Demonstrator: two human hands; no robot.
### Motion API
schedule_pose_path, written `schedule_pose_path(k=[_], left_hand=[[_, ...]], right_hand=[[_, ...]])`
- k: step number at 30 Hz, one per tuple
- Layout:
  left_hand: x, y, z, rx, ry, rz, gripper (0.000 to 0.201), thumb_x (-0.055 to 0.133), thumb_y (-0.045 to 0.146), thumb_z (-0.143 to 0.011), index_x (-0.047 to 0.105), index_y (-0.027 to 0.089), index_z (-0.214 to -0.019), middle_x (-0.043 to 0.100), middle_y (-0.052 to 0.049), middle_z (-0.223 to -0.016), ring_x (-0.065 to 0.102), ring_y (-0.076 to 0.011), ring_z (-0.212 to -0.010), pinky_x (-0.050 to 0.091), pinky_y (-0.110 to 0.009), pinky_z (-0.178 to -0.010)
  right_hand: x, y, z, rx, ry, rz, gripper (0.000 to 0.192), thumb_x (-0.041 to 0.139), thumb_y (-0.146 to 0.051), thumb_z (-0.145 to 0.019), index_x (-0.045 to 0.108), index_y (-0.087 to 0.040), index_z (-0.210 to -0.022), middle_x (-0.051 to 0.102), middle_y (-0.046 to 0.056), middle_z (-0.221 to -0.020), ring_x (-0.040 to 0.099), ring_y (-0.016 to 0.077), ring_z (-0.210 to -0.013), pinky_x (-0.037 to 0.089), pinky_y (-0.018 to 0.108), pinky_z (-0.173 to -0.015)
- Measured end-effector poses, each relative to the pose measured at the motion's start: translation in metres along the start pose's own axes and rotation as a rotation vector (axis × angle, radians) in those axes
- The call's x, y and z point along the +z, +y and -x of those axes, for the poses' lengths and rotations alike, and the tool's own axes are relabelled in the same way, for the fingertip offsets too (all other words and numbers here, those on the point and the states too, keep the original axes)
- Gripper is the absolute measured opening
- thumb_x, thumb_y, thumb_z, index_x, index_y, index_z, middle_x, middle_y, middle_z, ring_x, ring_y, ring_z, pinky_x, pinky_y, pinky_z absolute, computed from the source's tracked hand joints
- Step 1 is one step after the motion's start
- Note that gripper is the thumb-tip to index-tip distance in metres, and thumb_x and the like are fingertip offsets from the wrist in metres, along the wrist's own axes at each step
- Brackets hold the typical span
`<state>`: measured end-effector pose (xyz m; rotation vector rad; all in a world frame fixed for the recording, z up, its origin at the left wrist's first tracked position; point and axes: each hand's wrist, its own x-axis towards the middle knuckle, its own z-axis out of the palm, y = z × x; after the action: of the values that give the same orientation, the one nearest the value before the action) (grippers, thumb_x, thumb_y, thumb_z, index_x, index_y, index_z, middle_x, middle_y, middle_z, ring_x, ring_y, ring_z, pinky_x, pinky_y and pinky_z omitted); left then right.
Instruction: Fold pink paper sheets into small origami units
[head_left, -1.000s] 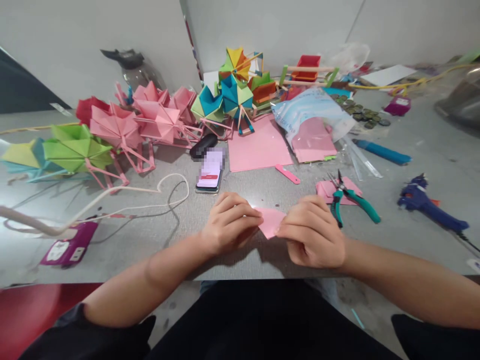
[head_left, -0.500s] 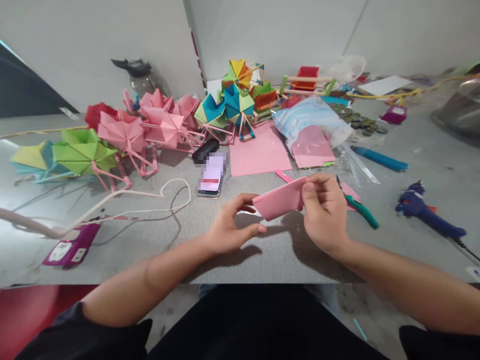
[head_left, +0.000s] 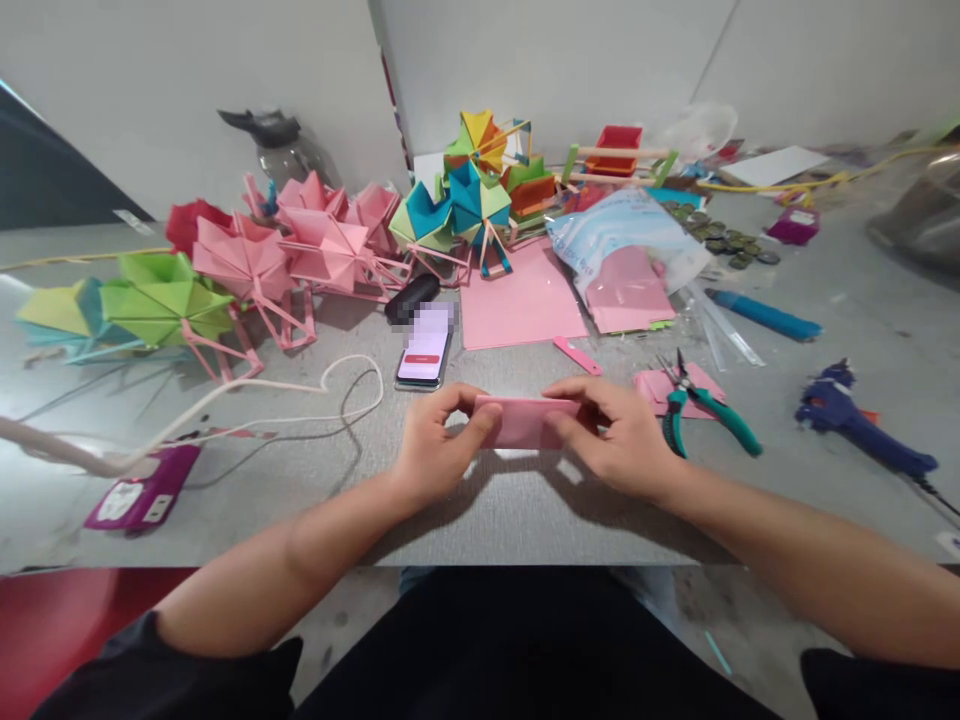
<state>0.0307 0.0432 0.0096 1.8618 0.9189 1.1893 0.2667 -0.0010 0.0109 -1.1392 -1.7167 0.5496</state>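
Two hands share one folded pink paper just in front of the phone: the left hand pinches its left end and the right hand its right end. Holding both ends likely keeps it taut and level over the worktop, with the pliers off to the right of the phone.

Folded pink paper pinched at its two ends, left hand on one side and right hand on the other, just above the grey table. Phone lying beyond the left hand, green-handled pliers beside the right. Paper pinwheel models ranged along the back, with a blue glue gun far right.
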Motion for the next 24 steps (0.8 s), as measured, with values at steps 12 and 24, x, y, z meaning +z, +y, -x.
schedule_pose_path(k=[12,24], left_hand=[[0.023,-0.023,0.014,-0.197,-0.103,0.441,0.081,0.079,0.027,-0.097,0.029,0.040,-0.160,0.071,-0.008,-0.130,0.077,-0.0207,-0.107,0.068,-0.041,-0.091],[0.024,-0.027,0.025,-0.192,-0.108,0.515,0.113,0.088,0.029,-0.092,0.006,0.057,-0.166,0.047,-0.014,-0.163,0.069,-0.0304,-0.135,0.069,-0.048,-0.097]], right_hand=[[0.021,0.006,0.009,0.099,-0.048,-0.018,0.022,0.071,-0.040,-0.102,0.075,-0.019,-0.106,0.082,0.008,-0.090,0.078,0.0203,-0.070,0.061,0.030,-0.060],[0.023,-0.001,0.015,-0.016,-0.281,-0.136,0.032,0.060,-0.044,-0.111,0.066,-0.020,-0.132,0.082,0.011,-0.114,0.083,0.0198,-0.086,0.066,0.033,-0.076]])
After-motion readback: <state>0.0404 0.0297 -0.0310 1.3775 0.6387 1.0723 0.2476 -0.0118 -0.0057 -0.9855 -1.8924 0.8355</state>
